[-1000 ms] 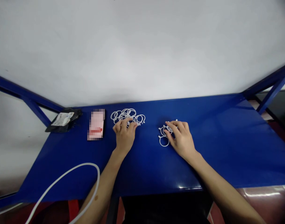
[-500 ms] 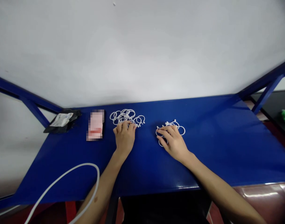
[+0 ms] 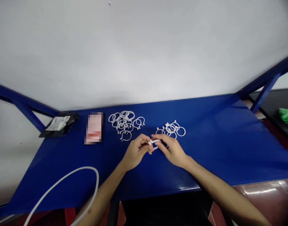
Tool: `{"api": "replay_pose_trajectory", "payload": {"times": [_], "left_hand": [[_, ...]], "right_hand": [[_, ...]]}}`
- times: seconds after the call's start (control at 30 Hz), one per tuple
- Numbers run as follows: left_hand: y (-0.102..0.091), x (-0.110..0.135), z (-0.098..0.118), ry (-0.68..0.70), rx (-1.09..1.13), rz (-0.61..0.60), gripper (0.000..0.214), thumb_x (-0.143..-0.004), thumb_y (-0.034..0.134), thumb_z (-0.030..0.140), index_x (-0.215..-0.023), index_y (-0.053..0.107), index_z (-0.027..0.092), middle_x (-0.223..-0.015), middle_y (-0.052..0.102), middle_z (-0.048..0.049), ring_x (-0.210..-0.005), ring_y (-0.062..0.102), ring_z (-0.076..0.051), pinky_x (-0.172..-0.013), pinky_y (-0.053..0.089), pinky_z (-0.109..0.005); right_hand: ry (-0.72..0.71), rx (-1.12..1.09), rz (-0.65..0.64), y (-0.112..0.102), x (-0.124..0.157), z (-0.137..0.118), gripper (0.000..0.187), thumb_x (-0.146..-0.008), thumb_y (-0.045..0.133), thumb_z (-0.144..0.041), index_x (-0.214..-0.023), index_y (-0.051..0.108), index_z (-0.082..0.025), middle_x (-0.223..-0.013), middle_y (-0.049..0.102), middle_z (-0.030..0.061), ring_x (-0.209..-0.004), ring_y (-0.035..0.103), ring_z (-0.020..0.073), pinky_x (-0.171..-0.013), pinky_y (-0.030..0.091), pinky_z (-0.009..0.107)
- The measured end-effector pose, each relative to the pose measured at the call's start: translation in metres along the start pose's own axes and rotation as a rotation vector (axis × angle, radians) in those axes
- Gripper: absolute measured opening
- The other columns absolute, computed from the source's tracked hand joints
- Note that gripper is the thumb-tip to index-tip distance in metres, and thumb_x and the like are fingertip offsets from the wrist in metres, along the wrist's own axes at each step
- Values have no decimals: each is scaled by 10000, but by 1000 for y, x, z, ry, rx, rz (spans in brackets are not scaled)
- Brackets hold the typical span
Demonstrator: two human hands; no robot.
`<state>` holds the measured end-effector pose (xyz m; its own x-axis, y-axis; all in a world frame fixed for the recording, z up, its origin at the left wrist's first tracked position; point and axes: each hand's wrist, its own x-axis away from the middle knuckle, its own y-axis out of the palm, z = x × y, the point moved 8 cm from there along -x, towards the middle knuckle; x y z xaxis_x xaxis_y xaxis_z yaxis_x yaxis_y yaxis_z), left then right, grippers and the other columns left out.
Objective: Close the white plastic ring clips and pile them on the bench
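Note:
Near the middle of the table, my two hands meet around one white shower curtain ring (image 3: 155, 141) with knobbed ends. My left hand (image 3: 135, 153) is closed, its fingertips pinching the ring at its knobs. My right hand (image 3: 173, 150) grips the opposite side between thumb and fingers. Behind my left hand lies a tangled pile of similar white rings (image 3: 122, 121), with a single ring (image 3: 126, 136) at its near side. A smaller group of rings (image 3: 171, 128) rests just beyond my right hand, which partly hides it.
On the blue table (image 3: 205, 141), a pixelated pink-and-red item (image 3: 94, 128) lies left of the piles. Farther left is a black plastic package (image 3: 60, 124) with a white label. A white cable (image 3: 63, 179) loops over the front left. Blue frame bars (image 3: 266, 89) rise at both sides.
My left hand has left the left pile and moved right and nearer. My right hand has drawn back from the right group. Both now hold one ring between them.

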<state>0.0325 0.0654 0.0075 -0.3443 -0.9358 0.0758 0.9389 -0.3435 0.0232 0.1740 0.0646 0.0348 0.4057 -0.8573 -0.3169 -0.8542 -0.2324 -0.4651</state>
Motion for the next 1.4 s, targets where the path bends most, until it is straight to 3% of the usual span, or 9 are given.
{"api": "replay_pose_trajectory", "payload": {"times": [0.13, 0.3, 0.5, 0.77, 0.93, 1.17, 1.4], "left_hand": [[4, 0, -4, -16, 77, 5, 208, -880, 706, 332, -923, 563, 187, -731, 720, 6, -638, 686, -129, -677, 546, -260], [-5, 1, -2, 12, -52, 86, 137, -856, 726, 282, -865, 629, 185, -746, 733, 2, -666, 705, -132, -668, 551, -242], [-14, 1, 6, 108, -219, 209, 159, -787, 778, 236, -874, 650, 204, -709, 715, 34, -655, 689, -126, -655, 535, -235], [-7, 4, 13, 174, -355, 221, 105, -829, 702, 135, -872, 645, 212, -612, 706, 56, -627, 669, -133, -701, 541, -264], [-9, 0, 19, 235, -407, 239, 64, -846, 746, 263, -846, 703, 216, -782, 738, 4, -700, 683, -143, -716, 559, -278], [-13, 1, 21, 270, -415, 231, 117, -838, 768, 319, -861, 709, 221, -779, 728, 6, -696, 689, -136, -701, 557, -263], [-17, 2, 25, 293, -448, 250, 102, -868, 738, 308, -835, 704, 217, -750, 716, 14, -680, 677, -127, -703, 545, -259]], "right_hand": [[121, -208, 13, 3, 3, 10, 224, -1025, 527, -278, -1229, 604, -227, -801, 715, -9, -695, 688, 114, -682, 591, 255], [187, -332, 25, 5, 5, 15, 167, -1001, 572, -319, -1088, 666, -211, -763, 688, -9, -591, 648, 88, -564, 564, 212], [227, -347, -33, 7, 5, 18, 190, -986, 599, -344, -1057, 708, -206, -792, 705, 11, -583, 644, 86, -550, 563, 206], [11, -156, -63, -1, 1, -4, 195, -1027, 517, -272, -1017, 698, -202, -876, 729, 36, -640, 649, 101, -612, 549, 237], [106, -121, 9, -4, 2, 3, 178, -1018, 534, -294, -1032, 687, -204, -827, 719, 23, -620, 651, 109, -585, 544, 234], [173, -126, -28, 1, 3, 10, 186, -1010, 552, -328, -1024, 682, -196, -727, 682, -2, -616, 645, 106, -546, 510, 209], [137, -94, -48, 2, 2, 6, 183, -1008, 555, -320, -980, 683, -192, -813, 708, 19, -640, 619, 104, -556, 484, 217]]}}
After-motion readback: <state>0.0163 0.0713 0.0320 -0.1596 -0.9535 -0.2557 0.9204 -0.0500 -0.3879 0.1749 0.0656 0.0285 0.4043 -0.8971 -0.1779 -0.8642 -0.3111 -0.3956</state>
